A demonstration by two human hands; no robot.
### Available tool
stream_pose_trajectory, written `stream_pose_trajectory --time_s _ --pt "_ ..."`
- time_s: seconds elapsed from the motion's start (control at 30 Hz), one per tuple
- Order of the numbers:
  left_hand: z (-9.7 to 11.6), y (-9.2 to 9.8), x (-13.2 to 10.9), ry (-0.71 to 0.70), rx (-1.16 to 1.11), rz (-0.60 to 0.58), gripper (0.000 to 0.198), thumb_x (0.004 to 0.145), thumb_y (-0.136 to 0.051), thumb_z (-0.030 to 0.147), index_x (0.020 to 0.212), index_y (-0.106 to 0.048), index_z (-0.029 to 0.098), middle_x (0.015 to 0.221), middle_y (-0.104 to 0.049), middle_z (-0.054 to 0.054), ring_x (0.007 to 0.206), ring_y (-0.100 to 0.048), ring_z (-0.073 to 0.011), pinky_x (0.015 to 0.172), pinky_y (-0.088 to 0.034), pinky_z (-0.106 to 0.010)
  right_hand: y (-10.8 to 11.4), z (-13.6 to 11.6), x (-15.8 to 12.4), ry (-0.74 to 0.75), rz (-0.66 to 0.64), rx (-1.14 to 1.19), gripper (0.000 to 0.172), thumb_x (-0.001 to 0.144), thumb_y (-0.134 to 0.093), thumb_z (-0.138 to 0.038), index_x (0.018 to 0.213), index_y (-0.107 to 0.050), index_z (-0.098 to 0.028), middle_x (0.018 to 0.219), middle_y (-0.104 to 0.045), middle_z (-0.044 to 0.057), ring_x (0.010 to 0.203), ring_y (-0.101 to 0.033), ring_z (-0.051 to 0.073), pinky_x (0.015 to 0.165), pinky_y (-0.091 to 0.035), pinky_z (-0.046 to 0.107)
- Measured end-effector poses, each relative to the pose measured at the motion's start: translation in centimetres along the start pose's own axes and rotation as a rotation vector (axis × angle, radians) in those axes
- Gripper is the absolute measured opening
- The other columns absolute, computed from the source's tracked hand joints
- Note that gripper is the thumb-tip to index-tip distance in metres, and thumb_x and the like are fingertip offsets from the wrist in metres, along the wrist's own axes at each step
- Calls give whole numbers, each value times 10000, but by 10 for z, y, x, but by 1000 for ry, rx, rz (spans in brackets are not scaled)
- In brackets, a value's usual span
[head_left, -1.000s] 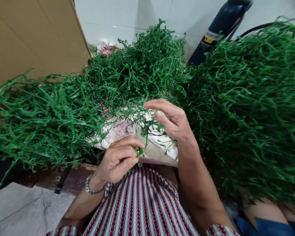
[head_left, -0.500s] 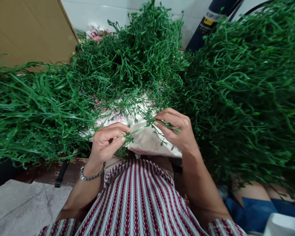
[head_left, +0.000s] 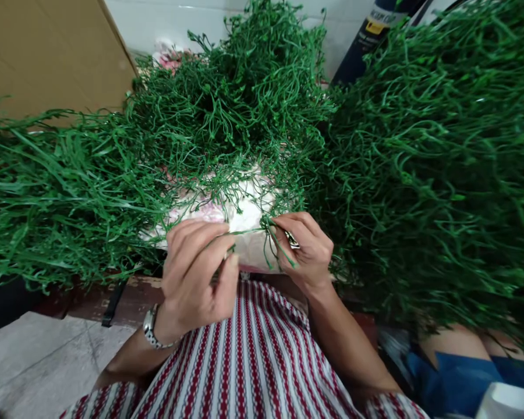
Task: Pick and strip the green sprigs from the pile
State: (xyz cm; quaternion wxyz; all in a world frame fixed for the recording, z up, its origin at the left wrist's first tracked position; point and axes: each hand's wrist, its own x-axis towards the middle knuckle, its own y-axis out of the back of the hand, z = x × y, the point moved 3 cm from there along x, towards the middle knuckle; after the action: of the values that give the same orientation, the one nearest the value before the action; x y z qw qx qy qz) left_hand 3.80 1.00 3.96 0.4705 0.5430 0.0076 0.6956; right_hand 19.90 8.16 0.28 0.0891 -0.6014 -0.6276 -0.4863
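My left hand (head_left: 198, 270) is curled shut, pinching one end of a thin green plastic sprig (head_left: 255, 231). My right hand (head_left: 303, 250) is closed on the sprig's other end, where short green twigs stick out between the fingers. The sprig stretches between both hands just above my lap, over a pale flower-printed cloth (head_left: 240, 218). A metal watch shows on my left wrist. Big heaps of the same green plastic stems (head_left: 244, 99) lie just beyond my hands.
More green stem heaps fill the left (head_left: 56, 186) and the right (head_left: 432, 174). A brown cardboard box (head_left: 48, 52) stands at the back left. A dark blue cylinder (head_left: 371, 35) leans on the white tiled wall. Another person's bare knee (head_left: 454, 343) shows at lower right.
My right hand has dropped from an open reach and closed on the sprig. My left hand has turned, knuckles now up. Both hands have drawn closer together.
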Motion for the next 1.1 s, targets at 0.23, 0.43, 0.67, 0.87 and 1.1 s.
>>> stream_pose_trajectory --time_s 0.23,0.43,0.67,0.87,1.1 --pt "-6 -41 -10 268 -157 -244 231 808 -525 130 1030 -586 141 915 -657 -70 833 -616 -144 769 -520 -274 3 -2 -1 -193 -45 117 77 799 -567 -153 863 -600 -178 778 -629 25 691 -581 126 628 -465 254" --pt "-25 -60 5 479 -466 -65 116 798 -574 195 870 -660 168 883 -665 -40 860 -615 -135 776 -503 -264 -3 -7 0 -222 -199 225 43 825 -533 -186 829 -572 -168 721 -568 17 659 -531 120 623 -428 252" --pt "-29 -55 17 399 -371 1 82 776 -577 154 719 -635 162 749 -674 -16 743 -606 -120 707 -487 -257 5 -3 3 -230 -209 199 114 847 -501 -199 772 -579 -167 693 -565 23 653 -526 127 629 -419 266" --pt "-23 -55 15 238 -172 -19 45 772 -571 138 766 -610 160 744 -666 -7 717 -599 -119 715 -469 -261 23 3 3 -406 -78 393 285 869 -497 -357 1101 -554 -203 882 -622 46 714 -557 128 621 -449 256" --pt "-7 -62 6 -8 -28 -94 72 761 -534 101 755 -563 167 687 -619 -30 681 -550 -154 702 -455 -303 0 8 1 -458 -299 565 382 804 -575 -453 1071 -555 -180 940 -612 49 814 -566 136 730 -467 271"
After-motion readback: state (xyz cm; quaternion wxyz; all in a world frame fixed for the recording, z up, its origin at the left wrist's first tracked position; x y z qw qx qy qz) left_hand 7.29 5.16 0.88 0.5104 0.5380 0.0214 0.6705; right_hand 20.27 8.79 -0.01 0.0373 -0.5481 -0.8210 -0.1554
